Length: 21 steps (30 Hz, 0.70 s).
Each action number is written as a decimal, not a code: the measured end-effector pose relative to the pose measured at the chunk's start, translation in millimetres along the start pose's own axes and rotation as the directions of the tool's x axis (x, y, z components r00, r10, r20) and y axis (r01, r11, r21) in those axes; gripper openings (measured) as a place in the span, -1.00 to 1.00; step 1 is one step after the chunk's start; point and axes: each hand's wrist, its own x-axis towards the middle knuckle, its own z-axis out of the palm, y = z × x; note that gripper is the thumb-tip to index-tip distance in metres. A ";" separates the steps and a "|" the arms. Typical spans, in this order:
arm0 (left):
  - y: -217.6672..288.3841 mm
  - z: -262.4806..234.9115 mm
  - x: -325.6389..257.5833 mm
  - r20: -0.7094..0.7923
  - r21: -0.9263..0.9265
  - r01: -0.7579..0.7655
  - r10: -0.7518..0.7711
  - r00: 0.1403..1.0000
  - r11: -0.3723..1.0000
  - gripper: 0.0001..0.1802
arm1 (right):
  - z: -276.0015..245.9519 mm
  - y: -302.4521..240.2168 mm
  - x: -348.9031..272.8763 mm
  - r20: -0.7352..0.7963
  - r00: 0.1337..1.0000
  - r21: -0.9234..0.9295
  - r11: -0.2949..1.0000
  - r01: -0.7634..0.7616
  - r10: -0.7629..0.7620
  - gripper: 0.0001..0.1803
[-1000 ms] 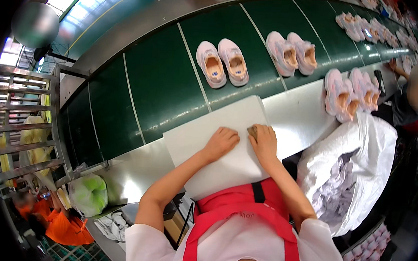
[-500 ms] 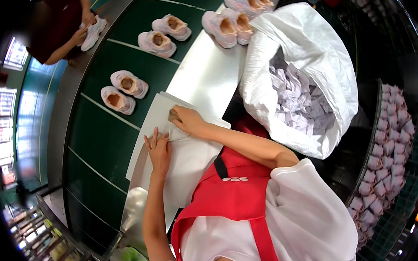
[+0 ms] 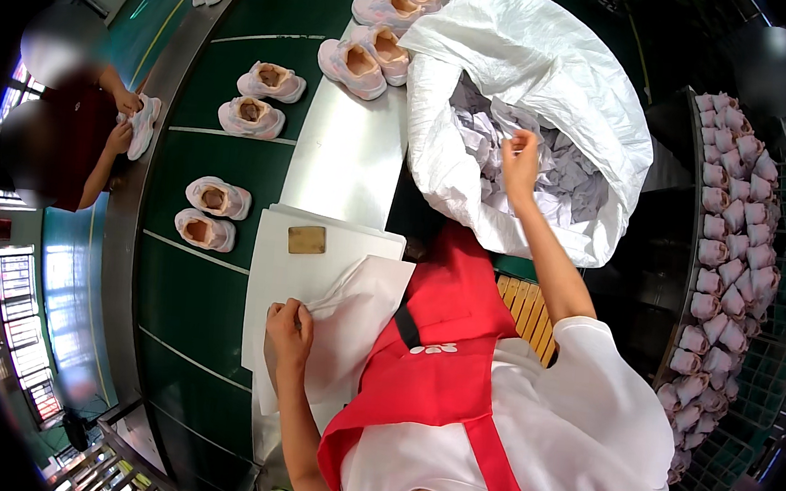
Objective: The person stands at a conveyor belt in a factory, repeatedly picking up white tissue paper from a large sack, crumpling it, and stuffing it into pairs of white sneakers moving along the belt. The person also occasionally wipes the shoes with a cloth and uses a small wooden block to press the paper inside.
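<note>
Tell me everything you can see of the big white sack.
The white sack looks like woven plastic, wrinkled. Its wide mouth gapes upward, rim slumped unevenly, showing crumpled pale paper inside. It sits right of the metal counter. The right hand is inside the mouth, fingers at the paper. The sack's base is hidden; whether it touches the nearby shoes is unclear.

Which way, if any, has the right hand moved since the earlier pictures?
Yes: the right hand left the white sheets, going rightward to the open white sack.
</note>
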 end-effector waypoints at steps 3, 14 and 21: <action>9.4 -4.6 8.3 0.002 -0.032 -0.030 0.030 1.000 0.999 -0.90 | 2.6 43.0 30.7 0.011 1.000 -0.460 0.887 0.026 -0.023 -0.49; 44.5 -31.4 24.8 0.056 -0.237 -0.067 0.083 0.995 0.969 -0.87 | -29.5 49.8 85.6 0.204 0.978 -0.153 0.988 -0.008 0.039 -0.66; 64.1 -37.6 38.0 0.149 -0.261 -0.106 0.149 0.978 0.960 -0.81 | -66.1 27.8 95.8 0.107 0.994 -0.014 1.000 0.022 -0.020 -0.64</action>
